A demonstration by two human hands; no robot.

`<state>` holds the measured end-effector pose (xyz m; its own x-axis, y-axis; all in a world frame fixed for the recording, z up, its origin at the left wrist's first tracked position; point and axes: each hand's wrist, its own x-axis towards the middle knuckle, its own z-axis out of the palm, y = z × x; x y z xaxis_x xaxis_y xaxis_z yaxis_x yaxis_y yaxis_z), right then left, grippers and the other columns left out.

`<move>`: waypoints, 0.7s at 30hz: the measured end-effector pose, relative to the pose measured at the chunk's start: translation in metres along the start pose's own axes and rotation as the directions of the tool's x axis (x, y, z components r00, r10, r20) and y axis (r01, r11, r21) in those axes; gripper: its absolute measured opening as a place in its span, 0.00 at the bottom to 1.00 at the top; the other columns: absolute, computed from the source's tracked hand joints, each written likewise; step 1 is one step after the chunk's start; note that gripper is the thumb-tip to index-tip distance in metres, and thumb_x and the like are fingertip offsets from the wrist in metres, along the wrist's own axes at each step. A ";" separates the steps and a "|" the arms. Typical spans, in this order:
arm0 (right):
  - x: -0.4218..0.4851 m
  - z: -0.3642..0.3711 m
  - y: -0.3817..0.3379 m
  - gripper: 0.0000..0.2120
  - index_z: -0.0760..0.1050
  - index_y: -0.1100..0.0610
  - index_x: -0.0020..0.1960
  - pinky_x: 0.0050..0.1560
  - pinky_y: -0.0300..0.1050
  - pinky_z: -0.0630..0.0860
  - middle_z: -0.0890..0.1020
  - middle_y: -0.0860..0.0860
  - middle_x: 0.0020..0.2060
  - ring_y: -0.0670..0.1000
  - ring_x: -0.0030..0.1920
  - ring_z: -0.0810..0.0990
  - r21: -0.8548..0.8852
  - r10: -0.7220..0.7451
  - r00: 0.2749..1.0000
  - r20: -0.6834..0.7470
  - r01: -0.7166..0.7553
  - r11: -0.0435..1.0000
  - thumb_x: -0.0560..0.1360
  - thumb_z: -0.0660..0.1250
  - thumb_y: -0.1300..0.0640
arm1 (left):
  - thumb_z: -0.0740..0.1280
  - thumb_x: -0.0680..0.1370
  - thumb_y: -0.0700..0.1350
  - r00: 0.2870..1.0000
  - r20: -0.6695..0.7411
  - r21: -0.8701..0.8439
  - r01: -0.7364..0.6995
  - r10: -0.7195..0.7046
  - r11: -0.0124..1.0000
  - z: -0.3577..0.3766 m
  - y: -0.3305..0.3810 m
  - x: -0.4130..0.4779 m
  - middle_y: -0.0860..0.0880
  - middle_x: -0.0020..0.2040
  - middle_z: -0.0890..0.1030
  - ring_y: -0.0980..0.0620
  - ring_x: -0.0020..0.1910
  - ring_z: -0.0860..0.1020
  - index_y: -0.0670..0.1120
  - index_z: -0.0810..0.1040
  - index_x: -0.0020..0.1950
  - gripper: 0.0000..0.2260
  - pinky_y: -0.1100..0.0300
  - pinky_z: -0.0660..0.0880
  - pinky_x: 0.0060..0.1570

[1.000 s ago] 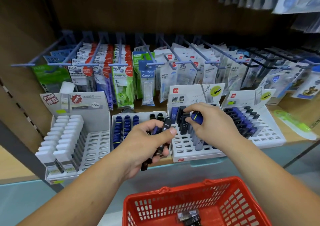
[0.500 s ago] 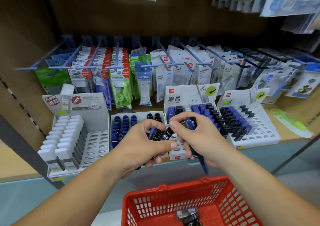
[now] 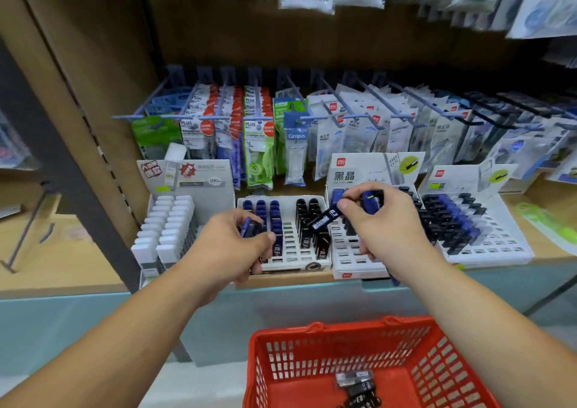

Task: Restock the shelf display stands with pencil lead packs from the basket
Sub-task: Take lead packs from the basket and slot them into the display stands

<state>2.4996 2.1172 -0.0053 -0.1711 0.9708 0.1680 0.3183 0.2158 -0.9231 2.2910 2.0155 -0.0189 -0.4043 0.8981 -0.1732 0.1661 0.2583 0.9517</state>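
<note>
Restocking pencil lead in a stationery aisle, I work over the HB 0.5 stand (image 3: 346,176), the white slotted tray whose front rows lie unfilled. My right hand (image 3: 387,232) hangs just above that stand's back rows. Its fingers are curled, with thumb and forefinger pinching a black lead pack (image 3: 324,219) by one end so that the free end points left toward the neighbouring tray. A blue lead pack (image 3: 370,200) is tucked under the same fingers; I judge the black one is being sorted out for a slot of its own colour.

My left hand (image 3: 228,251), to the left of the stand and over the blue-and-black stand (image 3: 290,251), is closed round a bundle of packs (image 3: 248,228), held as a ready supply so I need not bend each time. The red basket (image 3: 315,339) sits below and in front of the stand, with a few dark packs (image 3: 356,379) lying on its floor.

To the right of the stand is a second deli stand (image 3: 487,245), its back rows filled; far left of it, a stand of white packs (image 3: 168,220). Behind it hang correction tapes (image 3: 259,145) on pegs, well apart from my hands. What stands in the way is close-set: filled rows beside each vacant slot, and my own bundle crowding the left tray.
</note>
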 end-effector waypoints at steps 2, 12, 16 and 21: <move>-0.001 0.005 0.001 0.06 0.80 0.47 0.46 0.31 0.44 0.76 0.82 0.47 0.41 0.49 0.30 0.76 -0.093 -0.075 0.997 0.011 0.076 0.993 0.77 0.73 0.58 | 0.72 0.80 0.40 0.999 0.033 0.002 0.030 -0.030 1.000 -0.003 -0.004 -0.002 0.42 0.36 0.85 0.52 0.25 0.74 0.40 0.78 0.55 0.07 0.61 0.68 0.24; 0.002 0.021 0.025 0.11 0.74 0.40 0.44 0.44 0.50 0.77 0.81 0.42 0.43 0.53 0.41 0.78 -0.407 -0.168 0.977 0.134 0.208 0.889 0.75 0.75 0.52 | 0.71 0.81 0.49 0.976 0.198 -0.079 0.105 -0.088 0.991 -0.001 -0.011 -0.011 0.44 0.33 0.81 0.50 0.26 0.75 0.44 0.77 0.51 0.09 0.61 0.70 0.23; 0.003 0.026 0.025 0.08 0.78 0.41 0.48 0.47 0.53 0.80 0.83 0.43 0.46 0.51 0.45 0.81 -0.440 -0.196 0.953 0.229 0.281 0.853 0.76 0.74 0.52 | 0.73 0.80 0.47 0.975 0.215 -0.043 0.067 -0.056 0.997 0.004 -0.010 -0.009 0.46 0.33 0.79 0.51 0.25 0.73 0.44 0.80 0.54 0.08 0.63 0.65 0.22; 0.009 0.029 0.029 0.08 0.79 0.43 0.51 0.52 0.53 0.79 0.83 0.41 0.48 0.48 0.51 0.80 -0.466 -0.232 0.919 0.319 0.366 0.806 0.76 0.75 0.53 | 0.73 0.79 0.43 0.973 0.218 -0.039 0.090 -0.080 0.995 0.007 -0.011 -0.001 0.46 0.34 0.79 0.52 0.27 0.73 0.42 0.80 0.57 0.09 0.63 0.64 0.22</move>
<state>2.4803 2.1290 -0.0411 -0.5289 0.8084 0.2585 0.6280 0.5776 -0.5215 2.2956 2.0139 -0.0306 -0.2106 0.9305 -0.2997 0.0935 0.3244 0.9413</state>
